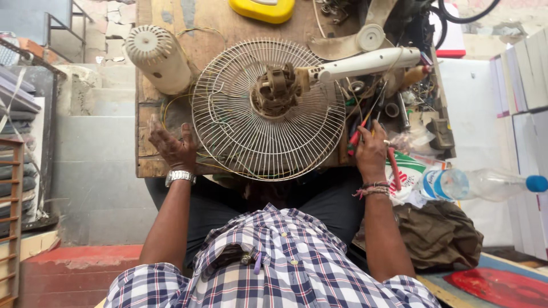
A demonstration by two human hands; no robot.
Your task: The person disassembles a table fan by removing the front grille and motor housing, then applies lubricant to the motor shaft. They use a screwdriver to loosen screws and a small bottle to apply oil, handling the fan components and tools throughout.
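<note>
A round wire fan guard (240, 131) lies flat on a worn wooden bench (149, 165), with the bare fan motor (277, 88) at its centre and a white fan neck (371, 61) running off to the right. My left hand (171, 147) rests with its fingers apart on the bench at the guard's lower left rim. My right hand (371, 153) is closed around red-handled pliers (394, 168) at the guard's right edge. Thin yellow and green wires (171, 108) trail around the guard.
A white motor cover (158, 57) lies at the bench's back left, a yellow object (264, 9) at the back. Loose tools and small parts (399, 97) crowd the right end. A plastic bottle (479, 183) and a brown cloth (439, 234) lie at my right.
</note>
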